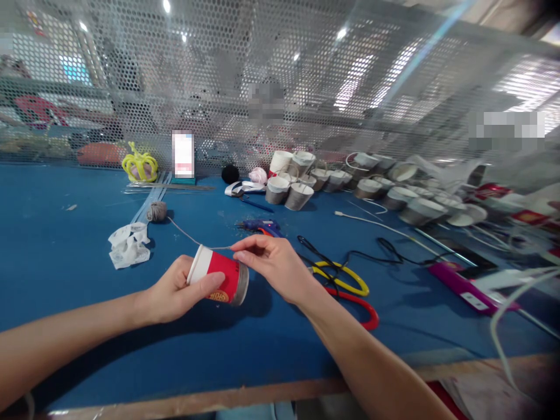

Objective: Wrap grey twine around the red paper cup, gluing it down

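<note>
My left hand point(177, 291) is wrapped round a red and white paper cup point(224, 271), tipped on its side with the rim to the left. Grey yarn is wound round the cup's base end. A strand of grey yarn point(186, 232) runs from a small ball of grey yarn point(156, 212) on the table, past the cup's rim, to my right hand point(273, 262). The thumb and forefinger of that hand pinch the strand just above the cup. Crumpled white paper point(129, 245) lies left of my left hand.
A blue glue gun point(260, 226) lies beyond my right hand. Scissors with yellow and red handles point(345, 279) and a black cord sit to its right. Several grey-wrapped cups point(300, 196) stand at the back right. A purple power strip point(470, 289) is far right; perforated metal panels point(219, 76) rise behind.
</note>
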{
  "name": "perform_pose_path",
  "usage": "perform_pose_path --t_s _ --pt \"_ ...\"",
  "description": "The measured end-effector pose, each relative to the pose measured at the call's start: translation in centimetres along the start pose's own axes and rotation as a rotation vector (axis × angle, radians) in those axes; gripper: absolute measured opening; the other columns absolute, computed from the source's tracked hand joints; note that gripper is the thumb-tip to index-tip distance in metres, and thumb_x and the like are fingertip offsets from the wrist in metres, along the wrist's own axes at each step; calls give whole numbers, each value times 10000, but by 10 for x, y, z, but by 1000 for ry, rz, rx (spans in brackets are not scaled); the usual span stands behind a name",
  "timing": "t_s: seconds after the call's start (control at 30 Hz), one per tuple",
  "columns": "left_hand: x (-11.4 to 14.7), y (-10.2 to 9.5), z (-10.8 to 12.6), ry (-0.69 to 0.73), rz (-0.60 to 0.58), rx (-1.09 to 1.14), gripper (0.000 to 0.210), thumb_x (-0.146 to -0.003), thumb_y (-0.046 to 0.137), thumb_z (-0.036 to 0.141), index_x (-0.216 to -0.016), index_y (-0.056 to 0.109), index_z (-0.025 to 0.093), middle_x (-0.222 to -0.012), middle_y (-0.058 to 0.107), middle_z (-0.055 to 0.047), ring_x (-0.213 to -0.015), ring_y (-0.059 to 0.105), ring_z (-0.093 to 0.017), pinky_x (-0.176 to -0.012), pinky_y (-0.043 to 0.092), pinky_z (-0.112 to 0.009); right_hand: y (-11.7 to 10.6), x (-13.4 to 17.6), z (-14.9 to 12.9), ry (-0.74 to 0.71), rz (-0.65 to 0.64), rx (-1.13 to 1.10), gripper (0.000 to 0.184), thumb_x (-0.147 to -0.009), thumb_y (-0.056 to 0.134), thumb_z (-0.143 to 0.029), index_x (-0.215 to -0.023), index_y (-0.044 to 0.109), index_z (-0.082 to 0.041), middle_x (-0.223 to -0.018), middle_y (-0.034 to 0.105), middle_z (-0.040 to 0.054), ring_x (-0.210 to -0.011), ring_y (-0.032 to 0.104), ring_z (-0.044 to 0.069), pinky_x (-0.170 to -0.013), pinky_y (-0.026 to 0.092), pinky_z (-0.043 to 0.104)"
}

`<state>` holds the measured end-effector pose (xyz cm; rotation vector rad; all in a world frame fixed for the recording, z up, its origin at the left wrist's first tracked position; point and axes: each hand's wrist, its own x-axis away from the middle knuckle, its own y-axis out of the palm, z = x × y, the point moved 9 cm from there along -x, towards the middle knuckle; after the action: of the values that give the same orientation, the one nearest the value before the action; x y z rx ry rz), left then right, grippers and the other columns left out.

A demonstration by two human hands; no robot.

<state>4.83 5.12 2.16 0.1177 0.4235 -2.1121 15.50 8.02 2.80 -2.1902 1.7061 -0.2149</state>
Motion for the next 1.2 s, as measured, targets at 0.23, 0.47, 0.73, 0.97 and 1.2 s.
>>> perform_pose_path --t_s 0.23,0.47,0.73,0.97,1.2 --pt "1 -3 -2 -24 20 -30 360 -775 467 305 -463 508 130 -422 389 34 -395 292 -60 -394 270 -184 6 0 5 52 -53 -78 96 -700 582 -188 -784 623 -164 -706 631 6 -661 573 114 -643 442 255" --pt "2 -4 -5 -97 39 56 316 -750 506 312 -501 569 127 -444 449 20 -405 327 -69 -398 276 -187 6 0 4 60 -58 -60 89 -700 578 -182 -775 624 -170 -686 627 -1 -640 572 115 -623 441 255" --pt "1 -2 -10 -163 33 122 288 -740 521 325 -552 598 121 -484 504 11 -435 380 -76 -416 301 -178 6 -2 5 89 -69 -57 74 -691 579 -153 -746 627 -159 -657 618 -9 -627 563 103 -606 429 234" --pt "1 -2 -21 -220 52 244 288 -722 545 369 -600 597 113 -508 510 8 -453 386 -72 -427 318 -169 7 -4 8 84 -65 -83 77 -690 581 -166 -752 628 -165 -675 630 -2 -642 575 114 -621 438 250" --pt "4 -2 -32 -303 89 358 306 -672 599 396 -568 593 108 -488 523 16 -436 404 -63 -418 309 -165 8 -4 9 96 -67 -101 62 -683 588 -168 -732 625 -167 -674 634 -3 -646 581 113 -627 448 250"
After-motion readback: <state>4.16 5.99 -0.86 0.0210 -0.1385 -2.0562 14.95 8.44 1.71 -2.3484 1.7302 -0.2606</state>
